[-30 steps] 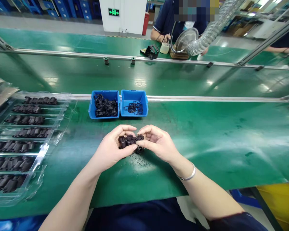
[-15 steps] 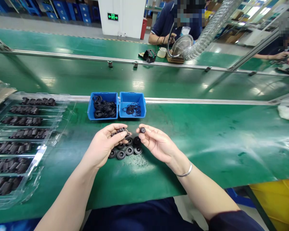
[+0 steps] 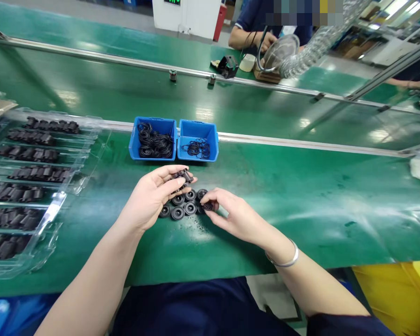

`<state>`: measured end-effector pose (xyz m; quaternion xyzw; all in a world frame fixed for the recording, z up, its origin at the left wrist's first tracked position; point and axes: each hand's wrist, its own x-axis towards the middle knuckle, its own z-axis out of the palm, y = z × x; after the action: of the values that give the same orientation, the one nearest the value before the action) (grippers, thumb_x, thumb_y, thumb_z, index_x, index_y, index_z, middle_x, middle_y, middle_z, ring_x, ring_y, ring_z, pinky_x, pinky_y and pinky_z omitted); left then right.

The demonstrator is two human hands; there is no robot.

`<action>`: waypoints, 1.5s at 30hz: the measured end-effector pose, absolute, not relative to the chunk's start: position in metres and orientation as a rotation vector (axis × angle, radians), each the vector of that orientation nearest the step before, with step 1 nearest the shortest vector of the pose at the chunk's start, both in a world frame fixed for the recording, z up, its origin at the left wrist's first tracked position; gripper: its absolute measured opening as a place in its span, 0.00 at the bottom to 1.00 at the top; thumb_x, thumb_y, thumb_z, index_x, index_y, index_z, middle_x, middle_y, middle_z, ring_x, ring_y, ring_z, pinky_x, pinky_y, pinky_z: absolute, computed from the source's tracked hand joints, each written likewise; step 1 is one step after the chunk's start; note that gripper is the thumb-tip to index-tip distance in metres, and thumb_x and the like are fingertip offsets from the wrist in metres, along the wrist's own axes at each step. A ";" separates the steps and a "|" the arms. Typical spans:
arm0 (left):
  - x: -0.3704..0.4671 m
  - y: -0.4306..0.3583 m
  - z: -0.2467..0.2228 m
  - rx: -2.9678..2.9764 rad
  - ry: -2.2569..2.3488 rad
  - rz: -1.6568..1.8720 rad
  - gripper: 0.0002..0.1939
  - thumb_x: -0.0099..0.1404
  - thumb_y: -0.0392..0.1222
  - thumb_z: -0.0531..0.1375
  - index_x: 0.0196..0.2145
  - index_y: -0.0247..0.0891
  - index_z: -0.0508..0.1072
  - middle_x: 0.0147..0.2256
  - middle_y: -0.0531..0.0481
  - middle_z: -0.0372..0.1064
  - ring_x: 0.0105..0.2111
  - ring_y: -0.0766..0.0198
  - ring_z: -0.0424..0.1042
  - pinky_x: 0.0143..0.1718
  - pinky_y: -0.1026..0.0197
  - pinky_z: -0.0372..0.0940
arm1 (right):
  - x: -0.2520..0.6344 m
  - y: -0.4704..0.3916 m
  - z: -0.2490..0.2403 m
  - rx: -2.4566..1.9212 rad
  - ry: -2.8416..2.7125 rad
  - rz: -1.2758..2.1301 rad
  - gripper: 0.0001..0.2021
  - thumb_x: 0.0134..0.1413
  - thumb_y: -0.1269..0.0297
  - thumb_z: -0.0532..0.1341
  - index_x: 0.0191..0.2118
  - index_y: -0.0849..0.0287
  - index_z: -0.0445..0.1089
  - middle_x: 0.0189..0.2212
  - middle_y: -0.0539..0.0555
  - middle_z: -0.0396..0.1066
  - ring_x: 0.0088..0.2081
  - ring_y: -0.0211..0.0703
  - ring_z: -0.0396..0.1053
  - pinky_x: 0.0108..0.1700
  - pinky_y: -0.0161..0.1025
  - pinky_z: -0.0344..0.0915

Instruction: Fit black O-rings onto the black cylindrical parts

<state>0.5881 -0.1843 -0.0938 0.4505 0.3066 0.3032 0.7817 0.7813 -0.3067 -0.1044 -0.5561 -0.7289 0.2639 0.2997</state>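
Observation:
My left hand (image 3: 152, 193) is closed around several small black ribbed plastic parts (image 3: 186, 175), held above the table. My right hand (image 3: 236, 212) is lower and to the right, thumb and fingers closed on a black round part (image 3: 209, 205) at the right end of a cluster. Whether that part is lifted or rests on the table I cannot tell. The small cylindrical piece seen earlier in the right fingers cannot be made out. Black round discs (image 3: 178, 213) with centre holes lie close together on the green table, partly under the left fingers. Black crumbs (image 3: 196, 226) are scattered in front of them.
Two blue bins (image 3: 199, 156) holding thin black rings or cords stand behind my hands. On the left, a clear plastic tray (image 3: 52, 212) carries rows of black parts. A metal rail (image 3: 301, 146) runs behind the bins. Across the bench sits a co-worker (image 3: 243, 37) beside a flexible duct (image 3: 311, 58).
My right hand has moved down from beside the left hand to the discs, where its fingers close on a round part. My left hand still holds its black parts. The camera view has tilted down.

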 end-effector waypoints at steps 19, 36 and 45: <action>0.590 -0.184 -0.091 0.979 0.695 0.650 0.17 0.59 0.40 0.68 0.46 0.34 0.75 0.43 0.43 0.77 0.50 0.51 0.75 0.50 0.53 0.71 | 0.781 -0.304 -0.112 -1.444 -2.059 0.536 0.11 0.67 0.73 0.56 0.53 0.57 0.63 0.45 0.58 0.70 0.47 0.48 0.69 0.50 0.48 0.69; 0.588 -0.183 -0.093 0.976 0.674 0.650 0.16 0.60 0.40 0.68 0.46 0.35 0.75 0.44 0.43 0.77 0.50 0.52 0.75 0.52 0.53 0.71 | 0.789 -0.300 -0.102 -1.501 -2.050 0.492 0.27 0.60 0.59 0.66 0.61 0.55 0.58 0.57 0.63 0.62 0.59 0.58 0.61 0.60 0.59 0.62; 0.586 -0.180 -0.093 0.995 0.690 0.677 0.17 0.59 0.41 0.69 0.46 0.35 0.76 0.44 0.43 0.76 0.49 0.53 0.75 0.54 0.50 0.70 | 0.783 -0.277 -0.122 -1.340 -2.169 0.609 0.45 0.53 0.49 0.70 0.69 0.57 0.47 0.63 0.65 0.56 0.64 0.59 0.55 0.64 0.59 0.58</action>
<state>0.5857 -0.1804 -0.0934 0.4585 0.3178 0.3120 0.7690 0.7834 -0.2775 -0.1217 -0.4941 -0.7995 0.2245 0.2573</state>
